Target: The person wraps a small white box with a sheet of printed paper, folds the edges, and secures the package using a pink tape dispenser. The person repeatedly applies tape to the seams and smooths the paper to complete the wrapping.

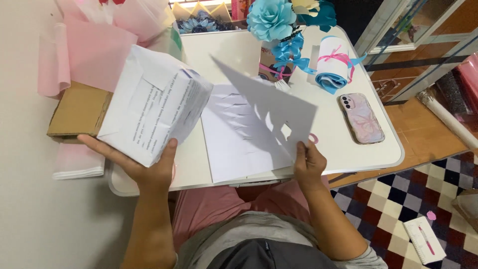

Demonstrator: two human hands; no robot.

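My left hand grips a white wrapped pack of paper from below and lifts it above the left side of the small white table. My right hand pinches the lower corner of a single white sheet, raised and tilted over the table. Beneath that sheet lies another white sheet flat on the table, with the raised sheet's shadow across it.
A phone in a pink patterned case lies at the table's right. A rolled white and blue paper with pink ribbon and blue paper flowers stand at the back. A brown cardboard box and pink tissue sit at left. A notebook with pen lies on the chequered rug.
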